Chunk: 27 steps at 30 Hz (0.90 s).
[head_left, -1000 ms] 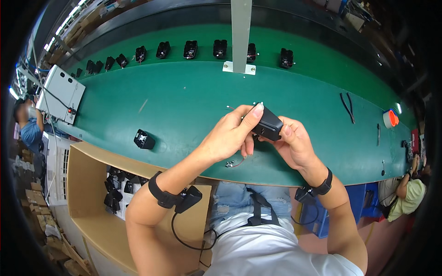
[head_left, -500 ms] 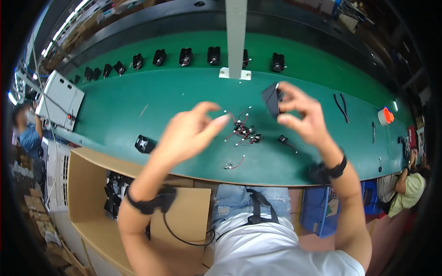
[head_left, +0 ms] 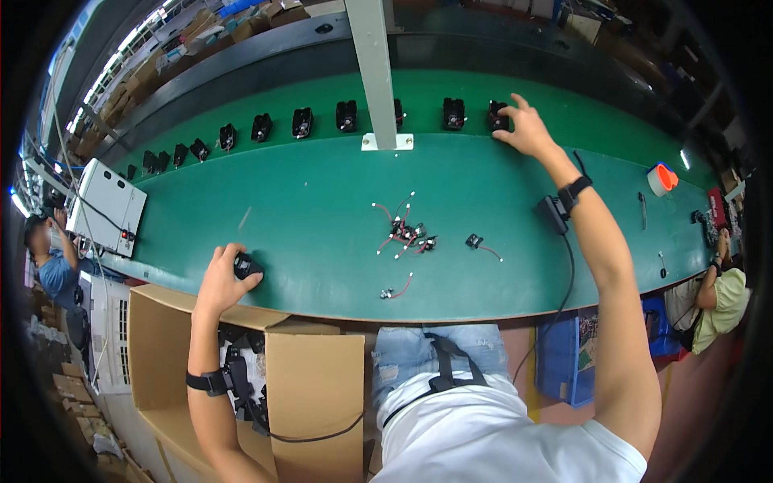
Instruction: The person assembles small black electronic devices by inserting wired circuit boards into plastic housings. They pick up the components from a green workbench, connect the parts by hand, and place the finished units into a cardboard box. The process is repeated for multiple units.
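Pinching a small black housing (head_left: 246,265) on the worktop (head_left: 322,209), the left hand (head_left: 220,278) sits toward nine o'clock from the pile of red-wired parts (head_left: 411,233). Between one and two o'clock from that pile, the right hand (head_left: 527,132) has thumb and fingers spread around the end housing (head_left: 496,117) of a row on the green strip (head_left: 411,90); contact cannot be told. A lone wired piece (head_left: 474,240) lies toward three o'clock.
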{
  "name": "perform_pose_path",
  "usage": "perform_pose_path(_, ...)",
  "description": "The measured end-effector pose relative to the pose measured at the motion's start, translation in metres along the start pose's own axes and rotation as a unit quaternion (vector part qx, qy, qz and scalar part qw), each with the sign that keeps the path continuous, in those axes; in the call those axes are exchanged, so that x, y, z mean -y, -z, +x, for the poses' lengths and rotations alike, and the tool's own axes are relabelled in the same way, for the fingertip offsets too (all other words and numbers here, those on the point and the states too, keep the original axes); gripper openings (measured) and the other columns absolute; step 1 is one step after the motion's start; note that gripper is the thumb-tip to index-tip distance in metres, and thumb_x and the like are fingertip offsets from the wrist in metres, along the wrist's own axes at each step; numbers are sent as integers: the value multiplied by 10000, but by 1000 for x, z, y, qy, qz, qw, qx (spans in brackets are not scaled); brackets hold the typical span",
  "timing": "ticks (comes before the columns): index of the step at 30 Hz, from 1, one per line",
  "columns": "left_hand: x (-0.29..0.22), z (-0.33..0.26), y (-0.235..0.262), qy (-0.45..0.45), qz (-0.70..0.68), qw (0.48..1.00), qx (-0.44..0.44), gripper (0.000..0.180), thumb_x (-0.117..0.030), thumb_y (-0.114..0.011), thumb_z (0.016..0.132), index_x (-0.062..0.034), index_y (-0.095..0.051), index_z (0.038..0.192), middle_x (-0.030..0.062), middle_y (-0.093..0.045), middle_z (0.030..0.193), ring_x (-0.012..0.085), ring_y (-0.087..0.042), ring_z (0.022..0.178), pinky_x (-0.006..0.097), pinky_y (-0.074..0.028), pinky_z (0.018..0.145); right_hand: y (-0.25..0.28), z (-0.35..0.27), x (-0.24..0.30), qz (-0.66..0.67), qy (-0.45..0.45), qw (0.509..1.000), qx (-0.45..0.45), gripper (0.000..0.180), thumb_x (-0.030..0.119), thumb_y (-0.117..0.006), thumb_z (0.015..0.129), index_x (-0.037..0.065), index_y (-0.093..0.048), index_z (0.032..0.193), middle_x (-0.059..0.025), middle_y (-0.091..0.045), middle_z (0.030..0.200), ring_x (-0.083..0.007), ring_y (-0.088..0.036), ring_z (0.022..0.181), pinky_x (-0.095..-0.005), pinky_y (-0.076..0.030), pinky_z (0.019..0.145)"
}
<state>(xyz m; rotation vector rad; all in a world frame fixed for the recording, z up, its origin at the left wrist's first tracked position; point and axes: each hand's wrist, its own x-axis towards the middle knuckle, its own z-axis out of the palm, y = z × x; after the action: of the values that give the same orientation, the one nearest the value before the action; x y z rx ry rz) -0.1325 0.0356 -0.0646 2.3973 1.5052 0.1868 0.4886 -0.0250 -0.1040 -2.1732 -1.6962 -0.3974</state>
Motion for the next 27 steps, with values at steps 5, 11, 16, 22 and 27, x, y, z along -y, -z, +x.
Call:
perform_pose_path(5,-47,14,12,-44,-28,998,30,561,-183,-805,678,-55,-582,1177,170,-561,1106,349,-587,1035,413,-507,864,90,-55,84,298,109,910,268,309,108,-762,758,38,-674,1047,-137,-629,1180,-304,-652,1010,-397,-538,908)
perform_pose_path(11,-177,32,12,-268,-131,953,55,561,-151,-785,651,-106,-619,1186,103,-510,1176,242,-576,1028,334,-520,778,83,-119,105,269,330,871,244,308,8,-695,799,93,-655,1092,-91,-651,1000,-335,-656,909,-422,-556,811)
perform_pose_path(16,-227,41,-22,-306,-269,907,108,548,-130,-787,657,-76,-630,1179,115,-510,1158,260,-580,1070,349,-516,898,73,-123,111,513,107,822,222,173,73,-630,938,43,-639,1108,-62,-661,968,-198,-672,793,-330,-568,734)
perform_pose_path(22,-228,38,-56,-275,-333,897,92,544,-70,-777,680,-72,-627,1202,98,-476,1236,215,-573,1106,303,-560,814,83,-116,140,736,-56,638,218,175,71,-554,1002,0,-634,1141,-75,-660,1013,-120,-666,823,-269,-563,771)
perform_pose_path(27,-209,42,-55,-281,-354,891,50,578,-74,-792,677,-57,-627,1231,113,-487,1322,211,-566,1153,304,-547,808,82,-112,164,724,-74,645,232,224,64,-631,961,-25,-651,1165,-105,-683,1081,-154,-694,888,-289,-583,796)
